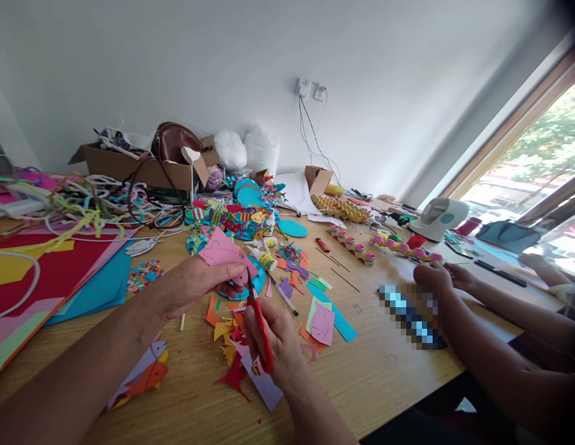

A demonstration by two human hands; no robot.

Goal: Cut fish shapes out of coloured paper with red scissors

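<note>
My left hand (194, 283) pinches a pink paper piece (221, 250) with a pencil outline drawn on it, held above the wooden table (398, 371). My right hand (273, 339) grips red-handled scissors (260, 324), whose blades point up into the lower edge of the pink paper. Below the hands lie coloured paper scraps (231, 346) and a purple strip (264, 383). A pink paper fish (323, 324) rests just right of my right hand.
Large coloured sheets (50, 278) lie at the left, with an orange and purple paper fish (143, 374) near the front edge. Cardboard boxes (130, 164), paper crafts (243, 216), a glue bottle (263, 256) and a small white fan (438, 217) stand further back. Another person's hands (438, 275) rest at the right.
</note>
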